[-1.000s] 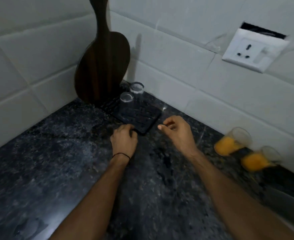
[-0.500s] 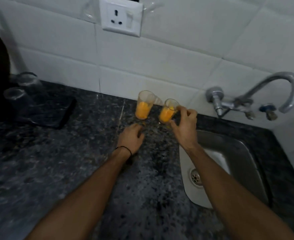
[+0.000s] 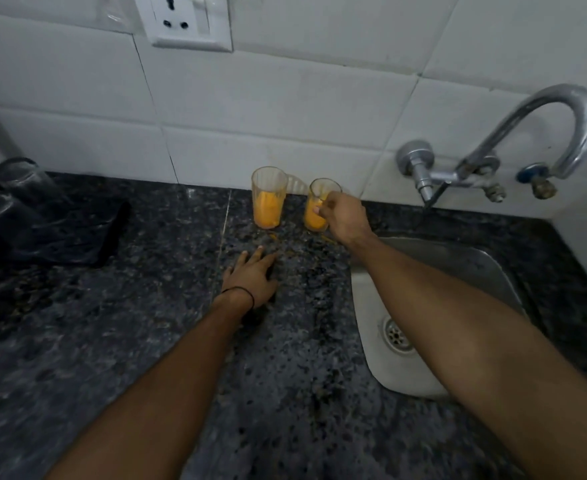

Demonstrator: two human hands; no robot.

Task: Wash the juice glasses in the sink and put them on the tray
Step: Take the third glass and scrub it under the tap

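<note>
Two glasses smeared with orange juice stand on the dark granite counter by the tiled wall. The left juice glass stands free. My right hand grips the right juice glass from its right side, fingers curled round it. My left hand rests flat on the counter in front of the glasses, fingers spread. The steel sink lies to the right, partly hidden by my right forearm. At the far left a black tray holds two clear upturned glasses.
A curved metal tap with its valves juts from the wall above the sink. A wall socket sits above the glasses. The sink drain shows beside my forearm. A dark wooden board edge is at the far left.
The view swung right from the tray to the sink. My right hand went from reaching at the right juice glass to gripping it. My left hand stayed flat on the counter.
</note>
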